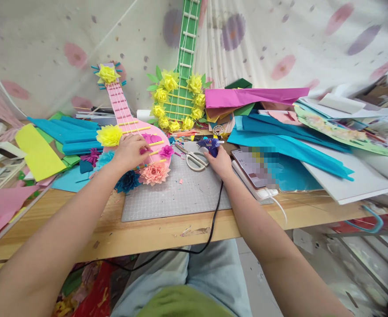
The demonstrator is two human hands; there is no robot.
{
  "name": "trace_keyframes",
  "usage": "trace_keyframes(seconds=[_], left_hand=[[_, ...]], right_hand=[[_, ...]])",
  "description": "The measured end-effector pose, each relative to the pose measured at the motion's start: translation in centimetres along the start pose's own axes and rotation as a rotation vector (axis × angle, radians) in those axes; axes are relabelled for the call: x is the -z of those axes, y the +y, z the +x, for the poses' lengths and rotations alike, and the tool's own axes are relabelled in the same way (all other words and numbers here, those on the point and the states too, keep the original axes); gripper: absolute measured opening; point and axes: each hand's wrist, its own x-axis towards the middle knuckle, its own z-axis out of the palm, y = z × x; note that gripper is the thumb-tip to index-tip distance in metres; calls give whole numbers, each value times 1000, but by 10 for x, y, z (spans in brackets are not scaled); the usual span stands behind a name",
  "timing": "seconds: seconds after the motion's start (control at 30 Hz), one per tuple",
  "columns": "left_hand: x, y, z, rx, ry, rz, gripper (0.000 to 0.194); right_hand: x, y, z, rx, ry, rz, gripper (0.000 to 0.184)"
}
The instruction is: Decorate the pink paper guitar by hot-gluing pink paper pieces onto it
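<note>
Glue gun [211,144] gripped by the right hand [221,164] could be jerked if its dangling cord [194,252] is snagged; what the half-curled left hand [130,152] holds cannot be told.

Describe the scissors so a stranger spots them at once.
Find the grey mat. Between the pink guitar and the blue glue gun in the right hand lie the scissors: unlike the gun, they have pale loop handles and no cord.

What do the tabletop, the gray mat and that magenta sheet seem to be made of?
The tabletop looks like low-sheen wood or wood-look laminate, with streaky grain. The gray mat is probably matte plastic, flat with a printed grid. The magenta sheet seems dull paper, thin and creased.
</note>
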Motion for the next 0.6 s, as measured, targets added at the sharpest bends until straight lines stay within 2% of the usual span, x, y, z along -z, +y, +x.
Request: trace_keyframes(seconds=[0.2, 0.4, 0.5, 0.6], left_hand=[[-1, 11, -2, 171, 207, -289, 3], [-19, 36, -17, 339, 375, -621, 11], [-26, 47, -24, 351, 394, -660, 12], [-25, 50, -28, 357, 398, -614, 14]], right_hand=[[3, -5, -3, -23, -20, -13, 42], [5, -7, -5, -43, -51, -23, 41], [4, -6, -6, -38, -45, -10, 40], [3, -3, -7, -39, -25, -1, 40]])
